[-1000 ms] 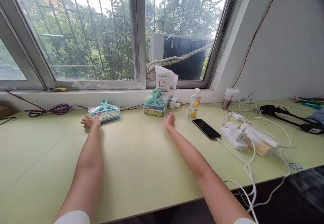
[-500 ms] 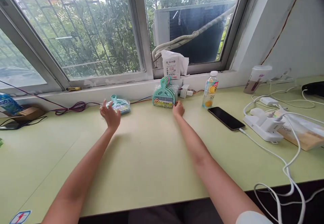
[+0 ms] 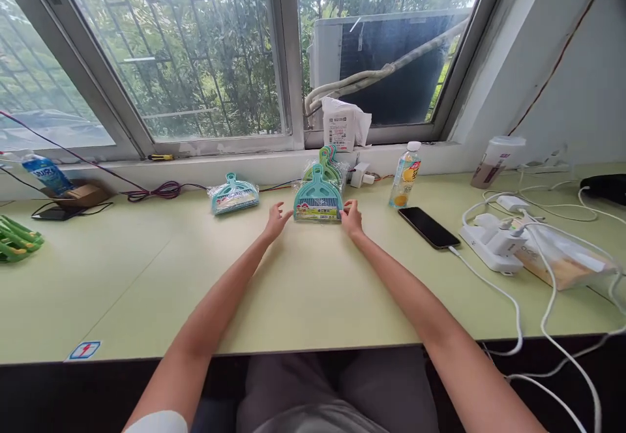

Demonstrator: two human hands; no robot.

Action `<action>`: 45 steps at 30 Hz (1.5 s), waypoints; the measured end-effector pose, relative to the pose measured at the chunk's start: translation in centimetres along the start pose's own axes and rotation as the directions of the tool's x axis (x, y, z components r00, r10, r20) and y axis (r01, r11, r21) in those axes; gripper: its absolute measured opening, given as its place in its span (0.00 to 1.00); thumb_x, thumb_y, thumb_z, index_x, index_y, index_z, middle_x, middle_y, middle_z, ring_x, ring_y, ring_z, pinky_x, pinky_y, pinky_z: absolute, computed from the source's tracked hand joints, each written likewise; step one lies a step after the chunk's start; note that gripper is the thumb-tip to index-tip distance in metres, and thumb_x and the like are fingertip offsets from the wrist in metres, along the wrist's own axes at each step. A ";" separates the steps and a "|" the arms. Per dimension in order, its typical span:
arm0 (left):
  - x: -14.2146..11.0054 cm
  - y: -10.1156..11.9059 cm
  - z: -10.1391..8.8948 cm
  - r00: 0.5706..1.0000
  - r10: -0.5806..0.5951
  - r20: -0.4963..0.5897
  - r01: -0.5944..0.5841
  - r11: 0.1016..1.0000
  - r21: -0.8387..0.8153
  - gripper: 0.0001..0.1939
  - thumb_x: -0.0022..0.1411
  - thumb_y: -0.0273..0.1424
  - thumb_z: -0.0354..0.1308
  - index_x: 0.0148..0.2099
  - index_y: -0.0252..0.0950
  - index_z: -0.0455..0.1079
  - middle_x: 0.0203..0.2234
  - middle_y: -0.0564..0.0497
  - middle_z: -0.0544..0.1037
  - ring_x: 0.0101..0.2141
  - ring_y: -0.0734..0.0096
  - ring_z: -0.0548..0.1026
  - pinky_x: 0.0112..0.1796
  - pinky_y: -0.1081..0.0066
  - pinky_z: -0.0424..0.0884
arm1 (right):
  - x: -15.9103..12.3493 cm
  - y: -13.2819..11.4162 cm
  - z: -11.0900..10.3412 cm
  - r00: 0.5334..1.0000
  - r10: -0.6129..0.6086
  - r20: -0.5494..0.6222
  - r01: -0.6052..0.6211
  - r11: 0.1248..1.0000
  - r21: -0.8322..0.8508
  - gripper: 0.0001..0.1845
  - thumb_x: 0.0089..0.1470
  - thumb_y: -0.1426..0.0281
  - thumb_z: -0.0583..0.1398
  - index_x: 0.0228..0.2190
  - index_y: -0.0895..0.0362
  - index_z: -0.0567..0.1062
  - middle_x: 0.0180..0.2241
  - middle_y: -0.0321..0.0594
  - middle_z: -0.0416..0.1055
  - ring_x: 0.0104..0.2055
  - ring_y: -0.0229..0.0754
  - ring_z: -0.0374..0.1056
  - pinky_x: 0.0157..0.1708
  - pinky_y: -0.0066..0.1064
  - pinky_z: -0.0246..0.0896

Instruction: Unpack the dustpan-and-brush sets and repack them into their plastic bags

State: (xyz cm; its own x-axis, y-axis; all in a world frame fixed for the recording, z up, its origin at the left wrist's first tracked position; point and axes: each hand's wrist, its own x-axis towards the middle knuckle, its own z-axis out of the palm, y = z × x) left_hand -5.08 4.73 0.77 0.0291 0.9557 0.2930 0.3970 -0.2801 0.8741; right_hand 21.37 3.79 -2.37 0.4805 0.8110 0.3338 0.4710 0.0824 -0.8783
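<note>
A teal mini dustpan and brush set [image 3: 317, 197] in clear wrapping stands upright at the middle of the table. My right hand [image 3: 351, 218] pinches its lower right edge. Close to its lower left corner, my left hand [image 3: 278, 219] has its fingers apart and holds nothing; whether a fingertip touches the wrapping I cannot tell. Right behind stand several more dustpans [image 3: 327, 152], partly hidden by the front one, with green, pink and teal handles showing. Farther left, another wrapped teal dustpan set [image 3: 233, 195] lies tilted back near the wall.
Right of the dustpans stand a drink bottle [image 3: 407, 175] and a black phone [image 3: 429, 227] on a cable. A white power strip [image 3: 491, 247] with tangled cords lies beyond. A tissue pack [image 3: 342, 126] rests on the sill. Green plastic pieces [image 3: 19, 237] lie far left.
My left hand has left the tilted dustpan set and moved right, beside the front set of the stack. That set now stands forward of the others, in my right hand. The view has shifted.
</note>
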 end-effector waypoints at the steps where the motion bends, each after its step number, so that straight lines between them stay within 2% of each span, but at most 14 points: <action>1: 0.2 0.4 0.5 0.999 -0.032 0.032 0.033 0.999 -0.041 0.27 0.57 0.40 0.59 0.56 0.34 0.60 0.58 0.35 0.60 0.55 0.56 0.66 0.52 0.61 0.65 | -0.8 0.0 -0.3 0.999 -0.028 0.034 0.027 0.999 0.027 0.13 0.50 0.74 0.54 0.39 0.51 0.60 0.31 0.38 0.72 0.36 0.46 0.69 0.42 0.38 0.60; 3: 0.3 1.1 1.1 0.973 -0.099 0.207 0.127 0.984 -0.128 0.30 0.51 0.43 0.64 0.52 0.34 0.65 0.53 0.36 0.68 0.51 0.55 0.70 0.50 0.61 0.67 | -2.3 -0.1 -0.9 0.991 -0.088 0.102 0.080 0.994 0.077 0.13 0.50 0.73 0.54 0.39 0.51 0.61 0.31 0.38 0.73 0.35 0.45 0.70 0.40 0.36 0.61; 5: -0.1 1.5 1.4 0.898 -0.139 0.418 0.251 0.941 -0.228 0.29 0.48 0.45 0.66 0.48 0.33 0.68 0.45 0.39 0.75 0.45 0.57 0.75 0.46 0.61 0.71 | -3.6 -0.4 -1.5 0.980 -0.138 0.142 0.124 0.987 0.104 0.12 0.51 0.73 0.54 0.39 0.51 0.61 0.32 0.38 0.73 0.35 0.44 0.70 0.38 0.34 0.61; 7: -1.3 1.7 1.6 0.858 -0.154 0.490 0.350 0.873 -0.339 0.28 0.46 0.45 0.68 0.45 0.33 0.70 0.38 0.42 0.79 0.39 0.59 0.78 0.42 0.62 0.73 | -4.7 -0.9 -2.2 0.974 -0.173 0.149 0.161 0.983 0.091 0.11 0.53 0.73 0.53 0.40 0.52 0.61 0.32 0.39 0.73 0.34 0.44 0.69 0.38 0.34 0.61; 11: -4.1 2.2 2.5 0.909 -0.226 0.349 0.393 0.741 -0.544 0.26 0.42 0.41 0.71 0.41 0.32 0.72 0.33 0.43 0.80 0.33 0.61 0.79 0.39 0.62 0.74 | -7.0 -2.6 -3.3 0.926 -0.373 0.062 0.378 0.917 -0.127 0.09 0.57 0.71 0.51 0.41 0.54 0.65 0.42 0.47 0.71 0.45 0.48 0.66 0.43 0.38 0.58; 16: -4.9 3.4 3.7 0.947 -0.204 0.249 0.317 0.725 -0.612 0.21 0.42 0.37 0.71 0.38 0.32 0.73 0.32 0.46 0.80 0.34 0.62 0.78 0.40 0.63 0.74 | -9.9 -5.0 -2.8 0.704 -0.637 0.314 0.707 0.670 -0.226 0.08 0.61 0.70 0.51 0.36 0.54 0.70 0.40 0.46 0.70 0.47 0.48 0.64 0.48 0.40 0.55; 19: -4.4 3.7 4.3 0.958 -0.218 0.185 0.286 0.704 -0.650 0.20 0.42 0.35 0.71 0.38 0.31 0.73 0.30 0.46 0.80 0.34 0.62 0.78 0.41 0.63 0.74 | -10.4 -5.5 -2.5 0.690 -0.665 0.287 0.720 0.673 -0.171 0.10 0.63 0.68 0.50 0.35 0.55 0.70 0.39 0.47 0.68 0.47 0.48 0.63 0.48 0.40 0.57; 23: -4.1 3.4 4.3 0.951 -0.275 0.138 0.286 0.625 -0.726 0.19 0.45 0.34 0.70 0.38 0.32 0.71 0.30 0.47 0.79 0.32 0.65 0.78 0.39 0.65 0.74 | -9.6 -5.2 -3.0 0.782 -0.606 0.145 0.615 0.788 -0.023 0.13 0.62 0.64 0.50 0.37 0.56 0.71 0.42 0.48 0.68 0.48 0.47 0.65 0.49 0.40 0.61; 27: -3.9 2.5 3.8 0.935 -0.306 0.181 0.335 0.586 -0.738 0.17 0.46 0.33 0.69 0.38 0.32 0.70 0.28 0.49 0.79 0.28 0.69 0.77 0.35 0.68 0.74 | -8.6 -4.4 -3.0 0.874 -0.286 0.393 0.205 0.950 0.236 0.19 0.58 0.54 0.55 0.27 0.56 0.73 0.31 0.42 0.73 0.33 0.42 0.72 0.41 0.36 0.68; 30: -3.7 2.1 3.6 0.927 -0.284 0.245 0.370 0.575 -0.730 0.17 0.48 0.34 0.68 0.39 0.32 0.71 0.28 0.48 0.79 0.28 0.69 0.77 0.34 0.69 0.75 | -8.3 -3.8 -2.3 0.851 -0.046 0.524 -0.194 0.898 0.394 0.19 0.51 0.53 0.62 0.27 0.57 0.73 0.31 0.42 0.76 0.32 0.40 0.74 0.41 0.34 0.72; 32: -3.8 2.2 3.6 0.927 -0.234 0.293 0.375 0.564 -0.736 0.17 0.49 0.35 0.68 0.39 0.32 0.71 0.30 0.47 0.80 0.30 0.69 0.77 0.35 0.69 0.75 | -8.2 -3.5 -2.1 0.850 0.042 0.526 -0.334 0.815 0.474 0.17 0.48 0.57 0.66 0.29 0.58 0.72 0.31 0.42 0.76 0.34 0.39 0.75 0.43 0.34 0.72; 36: -4.4 2.7 3.2 0.898 -0.086 0.431 0.389 0.612 -0.688 0.20 0.51 0.39 0.67 0.43 0.32 0.72 0.37 0.45 0.80 0.36 0.67 0.78 0.40 0.68 0.75 | -7.5 -3.2 -2.4 0.880 0.095 0.464 -0.392 0.696 0.601 0.16 0.47 0.65 0.68 0.34 0.56 0.68 0.34 0.39 0.76 0.37 0.39 0.75 0.48 0.34 0.71; 41: -4.6 2.9 3.0 0.804 -0.039 0.593 0.424 0.736 -0.528 0.26 0.56 0.51 0.58 0.48 0.37 0.72 0.41 0.45 0.79 0.41 0.61 0.77 0.43 0.63 0.74 | -6.6 -2.9 -3.5 0.908 0.187 0.374 -0.394 0.681 0.617 0.16 0.47 0.71 0.67 0.36 0.53 0.67 0.36 0.37 0.76 0.40 0.40 0.75 0.46 0.36 0.73; 45: -4.1 2.4 3.6 0.845 -0.164 0.509 0.434 0.766 -0.474 0.27 0.59 0.54 0.53 0.46 0.36 0.72 0.37 0.44 0.80 0.38 0.60 0.78 0.41 0.62 0.75 | -6.0 -3.0 -4.4 0.915 0.186 0.358 -0.380 0.695 0.610 0.17 0.45 0.74 0.67 0.36 0.53 0.67 0.33 0.36 0.75 0.38 0.41 0.75 0.44 0.38 0.74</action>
State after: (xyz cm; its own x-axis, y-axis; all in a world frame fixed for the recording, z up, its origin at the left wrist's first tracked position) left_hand -0.97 0.44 0.28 0.4263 0.8998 -0.0931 -0.1183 0.1575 0.9804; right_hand 20.33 -3.84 -0.23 0.2623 0.9648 0.0192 -0.3070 0.1023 -0.9462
